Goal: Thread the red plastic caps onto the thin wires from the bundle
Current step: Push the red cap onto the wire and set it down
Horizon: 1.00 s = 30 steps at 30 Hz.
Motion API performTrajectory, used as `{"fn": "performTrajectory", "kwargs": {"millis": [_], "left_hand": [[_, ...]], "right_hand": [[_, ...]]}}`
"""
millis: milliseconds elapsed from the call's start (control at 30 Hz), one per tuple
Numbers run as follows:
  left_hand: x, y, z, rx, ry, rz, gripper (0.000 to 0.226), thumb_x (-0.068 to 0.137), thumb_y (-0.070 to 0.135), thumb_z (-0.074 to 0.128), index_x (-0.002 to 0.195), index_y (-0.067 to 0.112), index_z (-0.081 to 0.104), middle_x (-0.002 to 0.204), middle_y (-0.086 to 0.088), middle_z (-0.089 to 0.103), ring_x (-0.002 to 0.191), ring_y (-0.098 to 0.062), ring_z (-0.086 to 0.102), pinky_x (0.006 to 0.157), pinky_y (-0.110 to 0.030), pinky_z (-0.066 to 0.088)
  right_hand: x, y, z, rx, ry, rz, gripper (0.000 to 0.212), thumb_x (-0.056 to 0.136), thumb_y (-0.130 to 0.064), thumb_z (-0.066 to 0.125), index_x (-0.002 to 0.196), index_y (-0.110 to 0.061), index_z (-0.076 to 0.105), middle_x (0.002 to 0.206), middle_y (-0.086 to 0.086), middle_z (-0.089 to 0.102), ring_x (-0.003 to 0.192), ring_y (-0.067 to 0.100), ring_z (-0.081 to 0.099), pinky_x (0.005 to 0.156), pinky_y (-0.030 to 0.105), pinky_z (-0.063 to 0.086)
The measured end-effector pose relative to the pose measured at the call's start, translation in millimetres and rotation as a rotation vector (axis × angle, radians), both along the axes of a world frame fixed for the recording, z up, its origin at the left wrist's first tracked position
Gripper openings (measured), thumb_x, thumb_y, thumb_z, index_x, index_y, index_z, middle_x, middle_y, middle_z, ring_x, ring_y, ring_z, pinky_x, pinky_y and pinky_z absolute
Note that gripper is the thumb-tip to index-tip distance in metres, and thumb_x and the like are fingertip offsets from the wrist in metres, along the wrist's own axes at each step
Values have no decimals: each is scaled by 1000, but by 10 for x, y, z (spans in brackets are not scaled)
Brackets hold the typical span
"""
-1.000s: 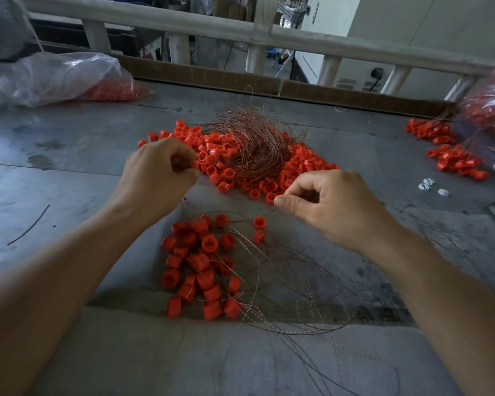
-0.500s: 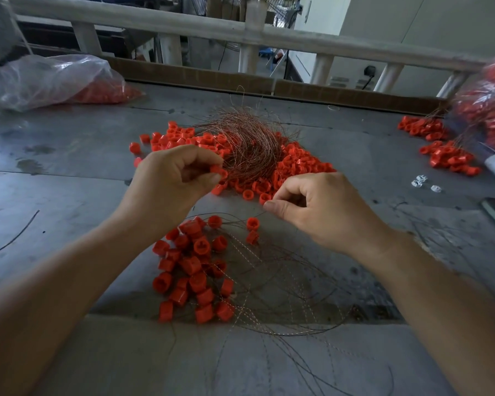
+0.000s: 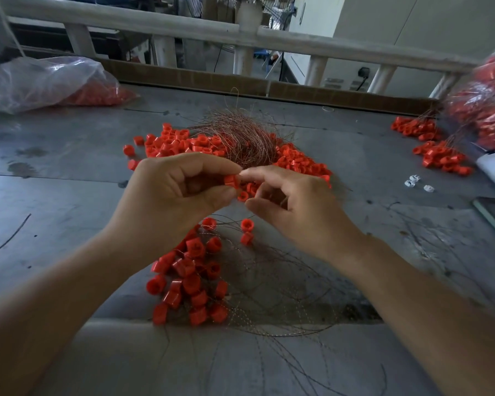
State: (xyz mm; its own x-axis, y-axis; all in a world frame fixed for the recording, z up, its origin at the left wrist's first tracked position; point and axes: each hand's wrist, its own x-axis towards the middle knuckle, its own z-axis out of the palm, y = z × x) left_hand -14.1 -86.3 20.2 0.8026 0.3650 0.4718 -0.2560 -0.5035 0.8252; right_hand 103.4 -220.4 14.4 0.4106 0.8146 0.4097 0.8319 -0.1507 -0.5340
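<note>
Hands have moved from apart to touching at one cap; threading looks about to start.
Left hand (image 3: 177, 201) pinches a red cap (image 3: 231, 180) above the desk (image 3: 69, 195), near the wire bundle (image 3: 240, 138). Right hand (image 3: 300, 207) index tip touches it; can't tell if it grips a wire. Cap is small and hollow.

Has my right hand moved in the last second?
Yes. Judged against the wire bundle, the right hand has shifted left, up to the red cap that the left hand pinches.
</note>
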Motion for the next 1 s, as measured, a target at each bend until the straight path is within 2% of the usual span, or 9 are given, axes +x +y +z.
{"fn": "performTrajectory", "kwargs": {"millis": [100,200,267,367,433,533,700,833,1000], "left_hand": [[-12,-28,6,-28,-14,-57,25,64,22,64,88,29,64,93,16,69,75,-2,68,69,-9,49],[-21,-28,8,-98,-24,-82,26,62,24,64,88,26,65,90,10,71,75,-6,69,69,-11,51],[-24,-18,15,-147,-34,-104,25,62,21,64,87,22,64,86,9,72,74,-7,69,68,-12,51],[-17,2,16,-241,-42,-143,26,63,12,63,88,18,66,79,9,73,72,-8,69,66,-13,52],[-13,22,9,-323,-37,-180,27,63,10,63,88,15,71,80,3,73,74,-11,70,66,-16,53],[-14,61,-8,-416,-11,-234,24,63,9,66,85,16,73,87,-3,73,78,-16,70,65,-20,54],[-25,62,-10,-470,11,-287,23,64,9,69,84,18,74,90,-5,73,80,-16,70,66,-20,54],[-30,43,-4,-517,6,-292,23,62,6,63,81,15,74,81,-5,73,76,-15,70,66,-19,54],[-32,5,-13,-552,23,-309,23,61,7,62,80,12,74,79,-8,72,76,-16,70,66,-19,54]], "right_hand": [[-7,33,-28,98,-55,8,18,79,-13,68,97,-9,70,79,-7,55,71,-4,50,69,9,41],[8,37,-13,188,-51,-28,12,77,-12,69,88,-10,72,82,-7,54,74,-2,50,68,8,40],[-5,27,10,247,-53,-14,12,76,-12,68,87,-8,72,85,-5,58,76,2,56,73,11,44],[-33,-4,65,342,-10,6,18,75,-11,68,93,-12,69,79,-9,61,78,7,61,72,14,48],[-24,-40,130,420,-17,1,21,76,-10,68,95,-18,63,77,-13,60,77,6,62,71,15,49],[-14,-85,197,498,-88,-15,18,78,-8,68,91,-19,62,77,-6,63,74,10,61,69,18,50],[-30,-133,238,499,-142,-8,15,79,-7,68,88,-18,62,76,-2,60,72,10,57,67,15,46],[-70,-139,227,438,-208,16,4,78,-8,68,82,-8,69,76,0,56,71,9,53,64,15,43],[-121,-144,228,372,-177,-8,4,79,-11,67,80,-9,70,76,2,57,68,11,53,59,19,44]]}}
